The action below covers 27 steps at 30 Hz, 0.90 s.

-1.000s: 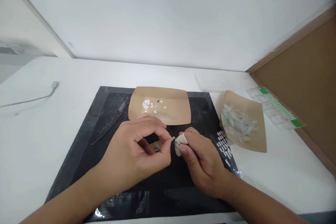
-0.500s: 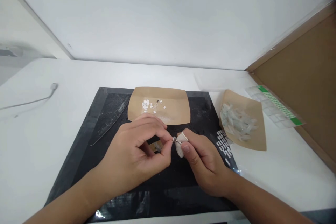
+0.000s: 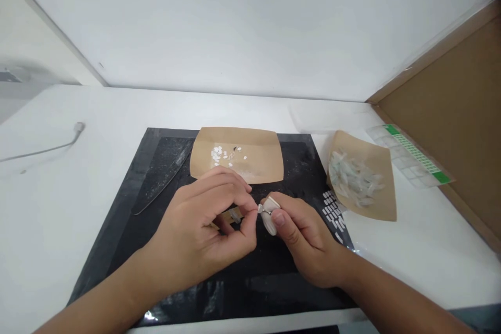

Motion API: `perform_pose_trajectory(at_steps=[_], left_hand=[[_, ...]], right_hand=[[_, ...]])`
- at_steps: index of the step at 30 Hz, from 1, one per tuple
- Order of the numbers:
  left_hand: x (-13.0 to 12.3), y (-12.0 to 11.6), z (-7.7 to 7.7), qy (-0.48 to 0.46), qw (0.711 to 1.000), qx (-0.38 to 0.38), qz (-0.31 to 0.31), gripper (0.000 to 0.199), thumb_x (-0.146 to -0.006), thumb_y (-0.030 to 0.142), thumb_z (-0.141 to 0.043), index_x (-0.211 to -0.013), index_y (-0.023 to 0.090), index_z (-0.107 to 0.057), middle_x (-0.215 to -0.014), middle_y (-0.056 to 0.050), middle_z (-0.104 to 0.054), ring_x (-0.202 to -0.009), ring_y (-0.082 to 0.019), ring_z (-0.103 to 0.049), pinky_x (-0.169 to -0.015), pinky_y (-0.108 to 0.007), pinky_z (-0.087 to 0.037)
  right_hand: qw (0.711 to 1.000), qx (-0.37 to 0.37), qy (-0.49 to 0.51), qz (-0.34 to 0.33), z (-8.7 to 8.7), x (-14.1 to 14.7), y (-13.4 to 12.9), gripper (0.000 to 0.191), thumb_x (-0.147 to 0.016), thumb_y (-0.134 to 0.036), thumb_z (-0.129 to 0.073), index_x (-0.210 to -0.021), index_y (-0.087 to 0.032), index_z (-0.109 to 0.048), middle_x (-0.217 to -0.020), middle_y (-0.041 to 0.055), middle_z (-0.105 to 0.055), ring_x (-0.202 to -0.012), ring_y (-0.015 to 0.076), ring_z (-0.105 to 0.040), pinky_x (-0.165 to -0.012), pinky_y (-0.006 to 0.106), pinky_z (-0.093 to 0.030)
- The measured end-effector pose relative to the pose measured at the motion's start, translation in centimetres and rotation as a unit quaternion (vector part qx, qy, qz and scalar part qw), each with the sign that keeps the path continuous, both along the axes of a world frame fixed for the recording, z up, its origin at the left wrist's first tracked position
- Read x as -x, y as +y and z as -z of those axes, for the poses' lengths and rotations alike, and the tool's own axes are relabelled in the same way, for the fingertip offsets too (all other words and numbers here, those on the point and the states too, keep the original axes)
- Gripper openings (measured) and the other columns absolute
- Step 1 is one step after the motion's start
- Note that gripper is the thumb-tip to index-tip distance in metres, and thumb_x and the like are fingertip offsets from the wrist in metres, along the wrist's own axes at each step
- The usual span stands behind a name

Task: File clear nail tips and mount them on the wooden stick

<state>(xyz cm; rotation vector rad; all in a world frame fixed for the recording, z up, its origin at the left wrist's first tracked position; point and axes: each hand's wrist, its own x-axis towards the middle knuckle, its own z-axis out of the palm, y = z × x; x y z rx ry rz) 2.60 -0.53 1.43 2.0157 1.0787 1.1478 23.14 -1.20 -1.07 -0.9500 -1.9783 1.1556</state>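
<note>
My right hand (image 3: 309, 237) holds a small off-white, rounded object (image 3: 269, 219) between thumb and fingers, over the black mat (image 3: 250, 292). A thin dark line, perhaps a wire or tool tip, crosses its face. The thumb and forefinger of my left hand (image 3: 211, 219) are pinched on a tiny whitish piece (image 3: 260, 209) at the left side of that object. Under the left fingers, a small brown item with something grey on it shows in part. Just beyond the hands lies a brown paper sheet (image 3: 254, 167) with small white pieces on it.
On the right, another brown sheet (image 3: 385, 203) bears a pile of translucent strips (image 3: 354, 180). Beside it lies a clear case with a green label (image 3: 418, 154). White pieces sit in rows (image 3: 332, 211) at the mat's right edge. A cable (image 3: 58, 148) lies far left.
The hands have barely moved. The tiny piece at the left fingertips shows a little more, and the whole view has shifted slightly.
</note>
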Motion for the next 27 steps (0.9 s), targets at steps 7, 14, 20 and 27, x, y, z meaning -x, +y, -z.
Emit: perform_pose_trajectory(at_steps=[7,14,20,27], left_hand=[[-0.35,-0.15,-0.3,0.002,1.0,0.004,-0.018,0.015,-0.079,0.006,-0.062,-0.073,0.018,-0.067,-0.076,-0.004,-0.065,-0.085,-0.018,-0.069,-0.044,-0.012,-0.054],[-0.45,-0.14,-0.25,0.008,1.0,0.006,-0.026,0.017,-0.077,0.005,-0.06,-0.07,0.019,-0.065,-0.074,-0.004,-0.064,-0.087,-0.018,-0.07,-0.044,-0.011,-0.053],[-0.52,-0.08,-0.33,0.011,1.0,0.0,-0.023,0.018,-0.075,0.004,-0.058,-0.066,0.018,-0.063,-0.072,-0.004,-0.064,-0.086,-0.018,-0.069,-0.043,-0.011,-0.051],[-0.58,-0.01,-0.34,-0.01,1.0,0.018,-0.023,0.017,-0.074,0.003,-0.058,-0.065,0.018,-0.061,-0.067,-0.002,-0.06,-0.083,-0.017,-0.069,-0.042,-0.01,-0.049]], right_hand=[[1.0,0.029,0.011,-0.002,-0.01,0.07,0.05,0.038,-0.111,-0.038,-0.035,-0.079,-0.021,-0.043,-0.071,-0.0038,-0.042,-0.062,0.0112,-0.038,-0.059,0.027,-0.033],[0.998,0.053,0.019,-0.007,-0.19,0.21,0.18,0.04,-0.111,-0.04,-0.035,-0.077,-0.021,-0.042,-0.071,-0.0042,-0.041,-0.062,0.0108,-0.037,-0.058,0.027,-0.032],[0.998,0.065,0.024,-0.01,-0.17,0.27,0.15,0.041,-0.111,-0.042,-0.036,-0.076,-0.021,-0.042,-0.071,-0.0041,-0.041,-0.063,0.0108,-0.037,-0.059,0.027,-0.032],[0.992,0.12,0.047,-0.015,-0.3,0.34,0.11,0.043,-0.11,-0.047,-0.036,-0.076,-0.021,-0.043,-0.07,-0.0036,-0.041,-0.062,0.011,-0.037,-0.056,0.025,-0.033]])
